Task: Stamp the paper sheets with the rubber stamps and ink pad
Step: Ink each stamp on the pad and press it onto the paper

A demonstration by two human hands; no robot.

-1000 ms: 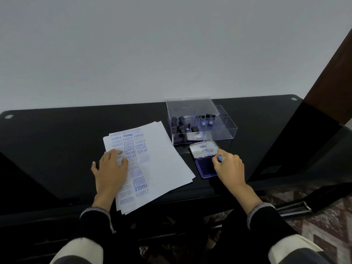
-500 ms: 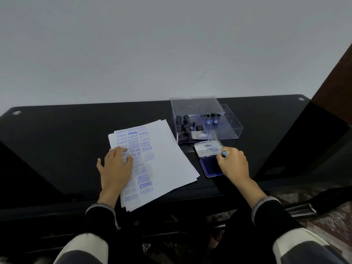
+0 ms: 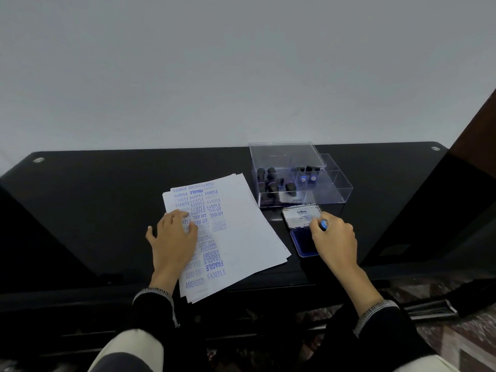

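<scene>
Little has moved: our right hand [image 3: 332, 237] still pinches the blue-capped stamp [image 3: 324, 225] on the ink pad [image 3: 303, 244], inking it. At nine o'clock, left hand [image 3: 174, 237] lies spread, flattening the sheets [image 3: 241, 237].

Paper sheets [image 3: 241, 232] left – ink pad [image 3: 303, 237] right – stamp box [image 3: 332, 194] behind pad.

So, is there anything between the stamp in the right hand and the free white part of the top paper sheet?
Nothing visible. The right hand grips the blue-capped rubber stamp over the open blue ink pad; only bare black table separates it from the white paper sheets.
</scene>
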